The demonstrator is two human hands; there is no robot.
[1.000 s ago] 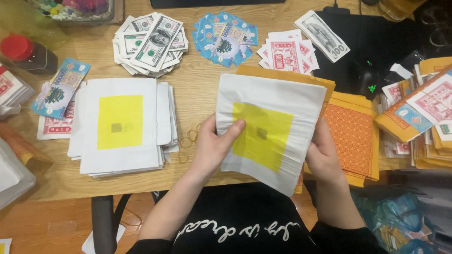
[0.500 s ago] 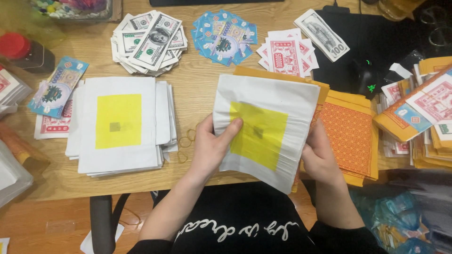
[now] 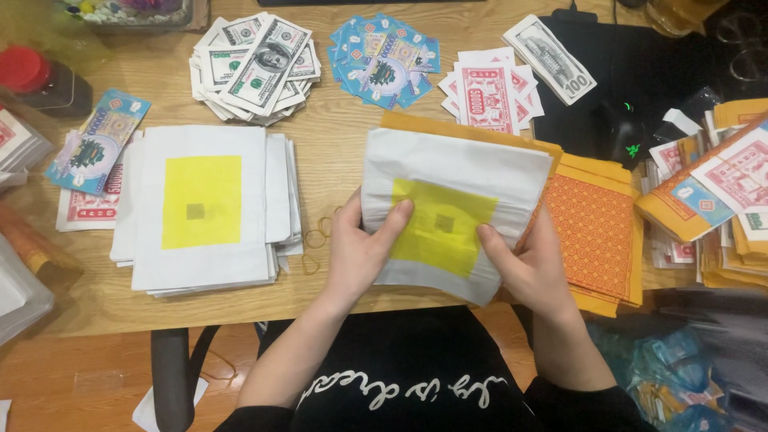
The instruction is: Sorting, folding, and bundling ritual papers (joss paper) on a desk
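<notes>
Both hands are gripping a white paper bundle (image 3: 456, 212).
Left hand (image 3: 362, 252) and right hand (image 3: 528, 268) are clasping its lower edge; a matching stack (image 3: 204, 212) is lying at nine o'clock.

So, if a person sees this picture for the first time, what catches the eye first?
Most likely the white paper bundle with a yellow square at the centre, held by the left hand and the right hand. Next, the matching white stack lying to its left on the wooden table. Fans of paper banknotes lie along the far edge.
</notes>
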